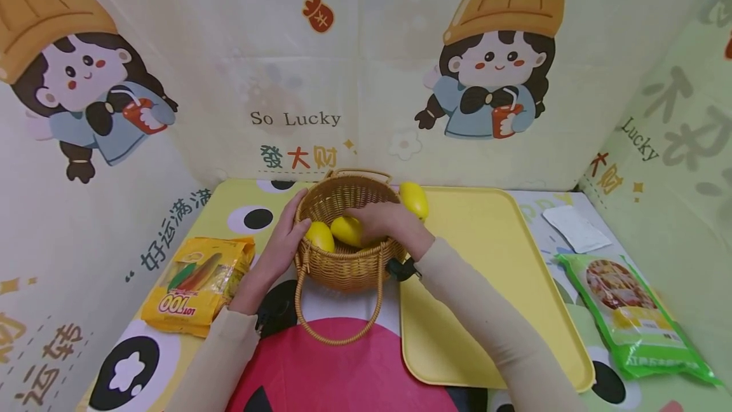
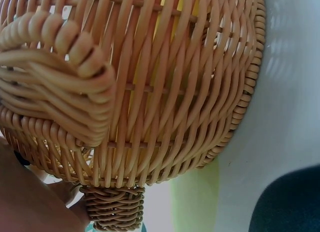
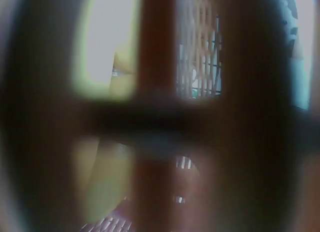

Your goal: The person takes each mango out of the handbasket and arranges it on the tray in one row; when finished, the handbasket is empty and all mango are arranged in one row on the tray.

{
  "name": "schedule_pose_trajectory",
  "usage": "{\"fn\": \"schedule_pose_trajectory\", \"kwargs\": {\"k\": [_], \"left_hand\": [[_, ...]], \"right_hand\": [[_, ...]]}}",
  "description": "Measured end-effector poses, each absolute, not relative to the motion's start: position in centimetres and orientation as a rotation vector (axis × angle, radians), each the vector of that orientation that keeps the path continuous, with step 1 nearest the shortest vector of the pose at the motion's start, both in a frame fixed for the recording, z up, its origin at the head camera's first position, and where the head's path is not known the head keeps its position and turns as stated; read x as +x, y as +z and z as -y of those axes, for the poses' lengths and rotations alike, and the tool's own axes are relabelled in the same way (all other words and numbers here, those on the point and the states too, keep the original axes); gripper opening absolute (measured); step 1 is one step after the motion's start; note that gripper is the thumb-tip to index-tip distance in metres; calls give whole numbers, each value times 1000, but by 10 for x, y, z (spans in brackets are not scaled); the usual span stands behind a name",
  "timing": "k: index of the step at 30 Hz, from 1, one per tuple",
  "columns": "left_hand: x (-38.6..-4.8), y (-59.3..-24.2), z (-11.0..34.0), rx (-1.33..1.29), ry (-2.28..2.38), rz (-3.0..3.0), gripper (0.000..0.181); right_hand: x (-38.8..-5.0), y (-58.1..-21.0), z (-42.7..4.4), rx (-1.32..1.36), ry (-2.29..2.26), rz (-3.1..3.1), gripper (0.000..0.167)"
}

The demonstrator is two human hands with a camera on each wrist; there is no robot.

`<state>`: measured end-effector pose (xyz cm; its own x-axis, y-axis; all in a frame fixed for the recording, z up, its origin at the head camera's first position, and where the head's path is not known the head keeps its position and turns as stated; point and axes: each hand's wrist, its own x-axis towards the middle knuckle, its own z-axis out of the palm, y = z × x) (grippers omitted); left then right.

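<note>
A round wicker basket point(image 1: 343, 272) stands at mid-table, its front handle hanging down toward the near edge. My left hand point(image 1: 284, 240) grips its left rim, the thumb over the top and the fingers along the outer side. Inside lie two smooth yellow oval fruits, lemon-like: one fruit point(image 1: 320, 236) near the left wall, and another fruit point(image 1: 346, 231) under my right hand point(image 1: 382, 224), which reaches in over the right rim and holds it. The right fingertips are partly hidden. In the left wrist view, the basket's weave point(image 2: 165, 91) fills most of the picture. The right wrist view is blurred and largely blocked.
A third yellow fruit point(image 1: 413, 200) sits right of the basket, at the corner of a yellow tray point(image 1: 457, 285). An orange snack bag point(image 1: 197, 285) lies at left. On the right are a green food packet point(image 1: 635, 316) and a white sachet point(image 1: 576, 229). Printed cloth walls surround the table.
</note>
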<state>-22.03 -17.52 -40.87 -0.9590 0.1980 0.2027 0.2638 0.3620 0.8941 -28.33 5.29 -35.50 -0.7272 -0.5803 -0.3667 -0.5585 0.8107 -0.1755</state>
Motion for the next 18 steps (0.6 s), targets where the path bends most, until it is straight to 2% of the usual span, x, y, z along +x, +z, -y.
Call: {"fn": "schedule_pose_trajectory", "kwargs": {"k": [5,18], "left_hand": [[-217,-400,175,-434,-1727,2550,63],[-225,-418,177,-450,-1675,2510,60]], "right_hand": [[-284,-355,-51,-832,-35,-2591,71],[-284,-355,-53,-901,-130,-2663,63]]}}
